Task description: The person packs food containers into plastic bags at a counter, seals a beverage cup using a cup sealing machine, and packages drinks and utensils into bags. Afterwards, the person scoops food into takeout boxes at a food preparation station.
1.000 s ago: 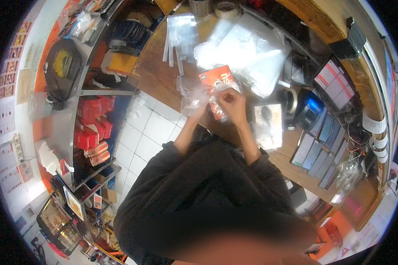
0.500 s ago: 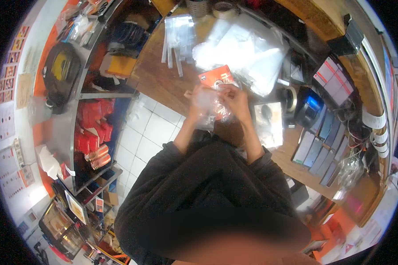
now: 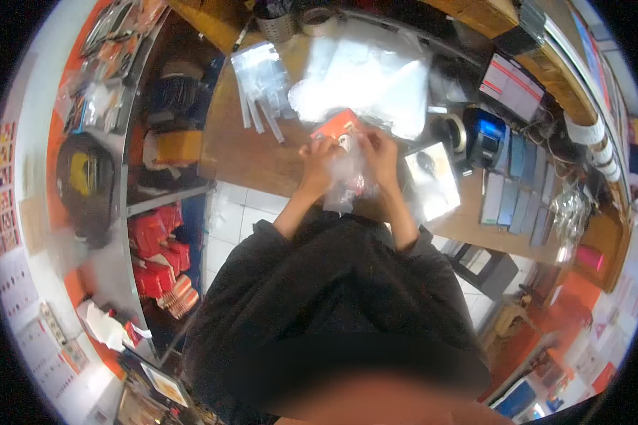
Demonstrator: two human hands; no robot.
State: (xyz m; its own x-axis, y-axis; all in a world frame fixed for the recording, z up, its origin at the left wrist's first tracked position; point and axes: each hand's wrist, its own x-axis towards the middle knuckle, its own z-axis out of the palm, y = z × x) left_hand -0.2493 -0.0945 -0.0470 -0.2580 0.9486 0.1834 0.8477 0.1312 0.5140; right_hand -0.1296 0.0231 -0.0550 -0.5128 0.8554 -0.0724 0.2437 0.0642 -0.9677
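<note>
Close in front of my body, both hands work at a clear plastic bag [image 3: 347, 180] that hangs crumpled between them. An orange-red card or packet [image 3: 335, 125] shows at the top of the bag; whether it is fully inside, I cannot tell. My left hand [image 3: 320, 168] has its fingers closed on the left side of the bag. On the right side, my right hand [image 3: 381, 161] pinches the plastic with curled fingers. Just beyond the hands lies a pile of clear plastic bags [image 3: 365, 81]. Narrow clear plastic strips [image 3: 261, 78] lie to its left.
The wooden table [image 3: 237, 156] also bears a tape roll [image 3: 455, 134], a white-framed pack [image 3: 432, 180], a dark device with a blue-lit screen [image 3: 487, 134] and rows of phone-like slabs [image 3: 514, 188]. Left of the table stands a shelf with red boxes [image 3: 156, 262].
The camera view has turned and shifted, so the table's things appear displaced. The orange-red card now appears more tilted and less of its face shows. Both hands stay on the bag.
</note>
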